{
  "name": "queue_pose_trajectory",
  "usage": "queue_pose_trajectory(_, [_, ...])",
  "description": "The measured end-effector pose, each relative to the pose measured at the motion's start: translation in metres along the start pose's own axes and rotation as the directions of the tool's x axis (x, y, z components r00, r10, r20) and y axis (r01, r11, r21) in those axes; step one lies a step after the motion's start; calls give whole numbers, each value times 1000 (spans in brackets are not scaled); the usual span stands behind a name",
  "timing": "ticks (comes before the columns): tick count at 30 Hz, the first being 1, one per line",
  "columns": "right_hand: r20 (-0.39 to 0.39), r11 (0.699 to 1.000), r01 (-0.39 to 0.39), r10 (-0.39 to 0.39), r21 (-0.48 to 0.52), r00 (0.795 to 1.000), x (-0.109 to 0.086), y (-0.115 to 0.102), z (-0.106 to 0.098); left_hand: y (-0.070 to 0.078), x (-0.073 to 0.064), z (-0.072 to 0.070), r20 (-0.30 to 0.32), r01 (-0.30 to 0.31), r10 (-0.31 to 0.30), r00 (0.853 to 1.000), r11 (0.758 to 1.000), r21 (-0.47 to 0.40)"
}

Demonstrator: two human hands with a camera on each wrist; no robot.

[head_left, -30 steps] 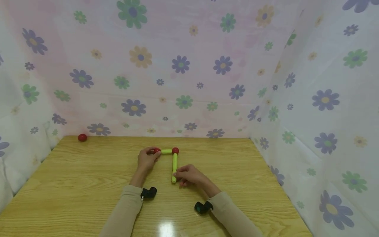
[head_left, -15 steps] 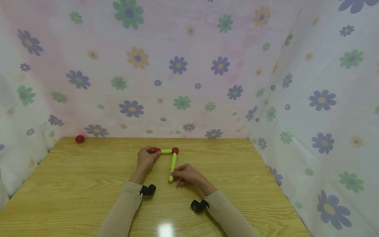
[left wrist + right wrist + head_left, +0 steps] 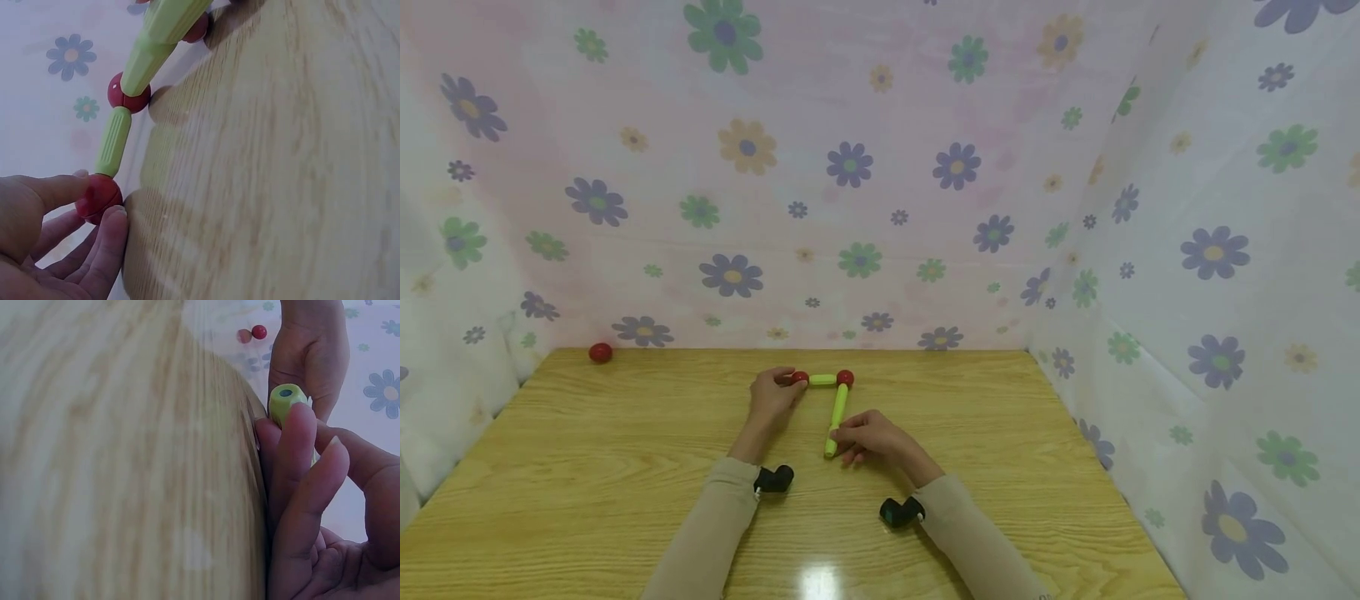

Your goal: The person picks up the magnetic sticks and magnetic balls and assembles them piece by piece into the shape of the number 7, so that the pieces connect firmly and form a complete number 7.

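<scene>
Red magnetic balls and yellow-green magnetic rods form an angled chain on the table. In the head view, my left hand (image 3: 772, 396) holds the left red ball (image 3: 100, 199) between thumb and fingers. A short rod (image 3: 823, 379) joins it to the corner red ball (image 3: 845, 378). From that ball, a longer stretch (image 3: 840, 404), seemingly two rods end to end, runs toward me. My right hand (image 3: 876, 437) pinches its near rod (image 3: 831, 447). A dark round spot shows in that rod's free end in the right wrist view.
A loose red ball (image 3: 600, 353) lies at the table's far left corner. Flower-patterned cloth (image 3: 917, 242) hangs behind and on both sides of the wooden table (image 3: 625, 467). Black wrist cameras (image 3: 902, 512) stick out from both sleeves.
My right hand has swung the near end of the rods slightly left and away from me. My left hand keeps its hold on the ball. The head view has shifted a little.
</scene>
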State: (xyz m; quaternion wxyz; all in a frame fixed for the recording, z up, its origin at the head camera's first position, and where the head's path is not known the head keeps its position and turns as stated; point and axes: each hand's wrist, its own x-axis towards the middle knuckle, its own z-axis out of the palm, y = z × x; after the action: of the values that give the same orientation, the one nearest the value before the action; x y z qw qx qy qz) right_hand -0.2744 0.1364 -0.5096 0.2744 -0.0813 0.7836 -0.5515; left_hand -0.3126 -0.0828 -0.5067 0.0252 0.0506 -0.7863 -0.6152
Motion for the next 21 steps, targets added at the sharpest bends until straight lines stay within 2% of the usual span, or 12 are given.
queue_pose_trajectory(5, [17,1000,12,-12,0,1000,0,0,-2,1,-1,-7,37,-17,17,999,1000,12])
queue_pose_trajectory(10, [29,1000,19,-19,5,999,-1,1,-2,-6,1,-19,109,18,-14,994,999,-39])
queue_pose_trajectory(18, [37,1000,30,-30,3,999,-1,1,-2,-10,5,-42,128,41,-29,991,995,-88])
queue_pose_trajectory(21, [36,999,36,-36,3,999,-1,1,-2,-10,6,-50,152,31,-13,988,993,-115])
